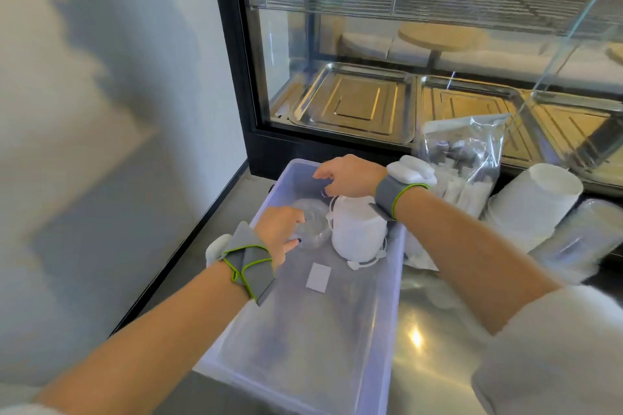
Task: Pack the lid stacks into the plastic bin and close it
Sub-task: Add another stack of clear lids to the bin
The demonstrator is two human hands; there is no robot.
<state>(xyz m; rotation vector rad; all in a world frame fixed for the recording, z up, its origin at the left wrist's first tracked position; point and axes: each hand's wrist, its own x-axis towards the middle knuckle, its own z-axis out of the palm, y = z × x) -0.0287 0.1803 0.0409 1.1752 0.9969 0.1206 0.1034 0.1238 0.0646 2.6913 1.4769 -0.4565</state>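
A translucent plastic bin stands open on the steel counter, its near half bare but for a small white label. At its far end lies a stack of white lids and, left of it, a stack of clear dome lids. My left hand grips the near end of the clear stack inside the bin. My right hand reaches over the white stack and curls on the far end of the clear stack. No bin lid is in view.
A glass display case with steel trays rises behind the bin. Right of the bin lie a clear bag of sachets, a white cup stack and a sleeve of clear cups. A wall stands on the left.
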